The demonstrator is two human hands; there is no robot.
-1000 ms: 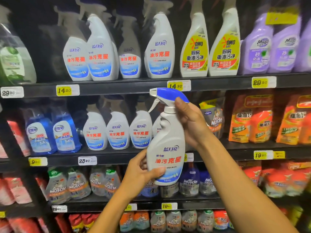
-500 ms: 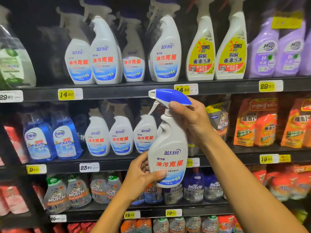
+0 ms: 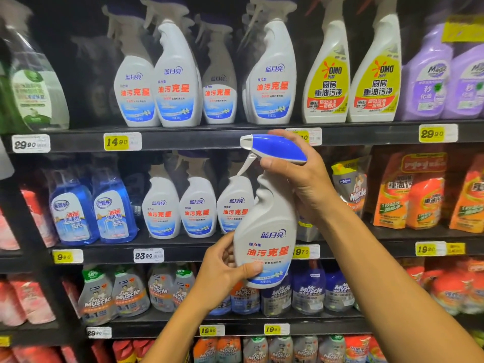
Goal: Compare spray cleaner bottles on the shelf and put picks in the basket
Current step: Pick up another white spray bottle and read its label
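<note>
I hold a white spray cleaner bottle (image 3: 267, 226) with a blue trigger head and red Chinese lettering upright in front of the middle shelf, label facing me. My right hand (image 3: 303, 176) grips its neck just under the blue head. My left hand (image 3: 225, 268) grips the bottom of the bottle, thumb across the lower label. Matching white bottles (image 3: 178, 82) stand on the top shelf and several more (image 3: 197, 208) on the middle shelf. No basket is in view.
Yellow-labelled OMO sprays (image 3: 327, 82) and purple bottles (image 3: 429, 82) stand top right. Blue glass-cleaner bottles (image 3: 73, 216) are middle left, orange refill pouches (image 3: 408, 195) middle right. Mr Muscle bottles (image 3: 125, 294) fill the lower shelf. Price tags (image 3: 122, 141) line the shelf edges.
The bottle has tilted slightly and sits a little lower against the shelves as the view shifted upward. Both hands keep the same grip.
</note>
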